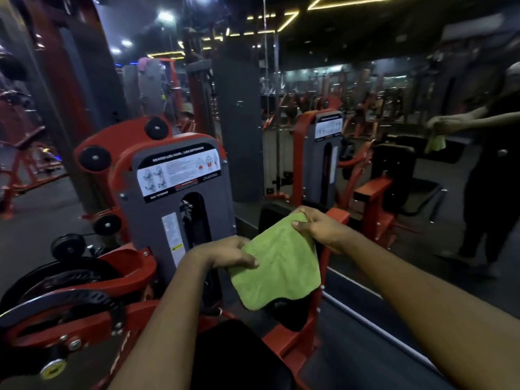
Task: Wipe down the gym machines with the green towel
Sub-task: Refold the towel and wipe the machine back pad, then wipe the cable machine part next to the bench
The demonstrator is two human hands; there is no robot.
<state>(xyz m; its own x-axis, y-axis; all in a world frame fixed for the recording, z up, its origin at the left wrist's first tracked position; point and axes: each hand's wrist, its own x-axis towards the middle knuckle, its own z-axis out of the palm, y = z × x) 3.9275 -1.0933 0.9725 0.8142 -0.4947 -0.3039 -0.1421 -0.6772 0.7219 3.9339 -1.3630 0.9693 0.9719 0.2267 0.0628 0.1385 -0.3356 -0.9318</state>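
The green towel (277, 266) is held up in the air between both hands, spread flat and hanging just in front of the red and grey leg machine (157, 209); the left hand (225, 253) grips its left edge, fingers (244, 260) pinched together on the cloth; the right hand (318, 226) holds the upper right corner, its fingers (304, 225) likewise clamped on the fabric; the towel's lower edge hangs free above the machine's red frame; a white instruction placard (180, 170) sits on the grey shroud; to the right, a wall mirror (394, 170) reflects the person and the towel.
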